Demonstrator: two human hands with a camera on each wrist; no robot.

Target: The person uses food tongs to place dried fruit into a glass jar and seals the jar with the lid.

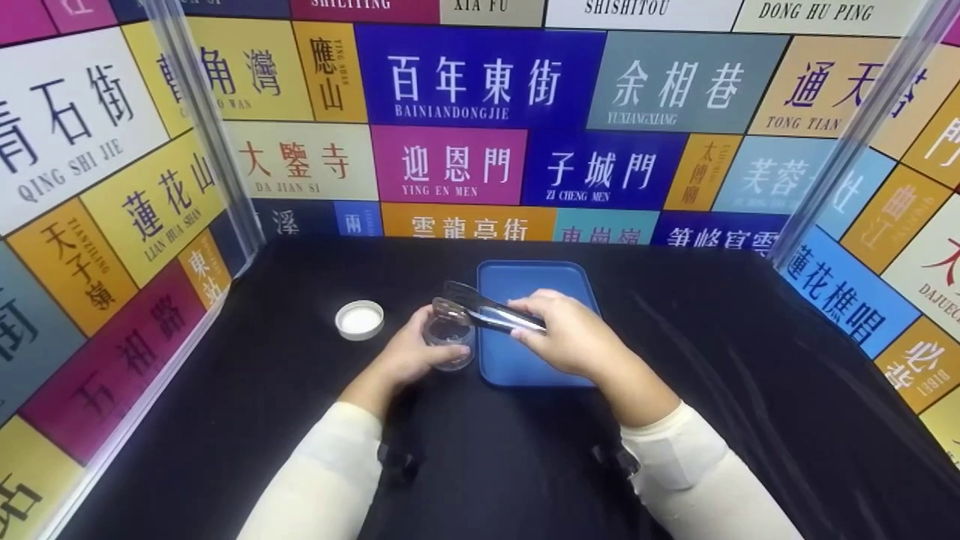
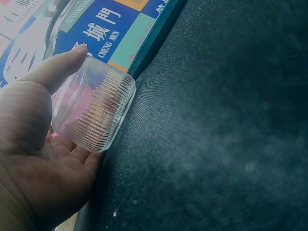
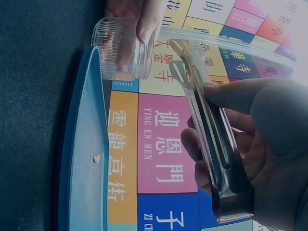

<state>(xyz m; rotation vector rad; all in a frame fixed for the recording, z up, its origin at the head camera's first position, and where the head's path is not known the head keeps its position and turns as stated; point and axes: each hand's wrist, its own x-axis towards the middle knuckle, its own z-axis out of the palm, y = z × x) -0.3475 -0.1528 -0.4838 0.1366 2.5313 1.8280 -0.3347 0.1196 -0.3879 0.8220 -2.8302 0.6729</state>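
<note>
A clear ribbed jar (image 1: 451,363) stands on the black cloth. My left hand (image 1: 405,351) grips it round the side, thumb in front and fingers behind, as the left wrist view shows with the jar (image 2: 103,108) between thumb and fingers. Metal tongs (image 1: 495,316) are held by my right hand (image 1: 570,331), thumb on one arm and fingers on the other. Their tips overlap the jar's open mouth in the head view. In the right wrist view the tips of the tongs (image 3: 209,139) are slightly apart, with nothing visible between them. Something brownish shows through the jar wall (image 3: 108,45).
A blue tray (image 1: 529,276) lies right of the jar, partly under my right hand. One small brownish piece (image 3: 96,159) sits on it. A white round lid (image 1: 359,321) lies on the black cloth to the left. Printed sign panels (image 1: 480,79) enclose the table.
</note>
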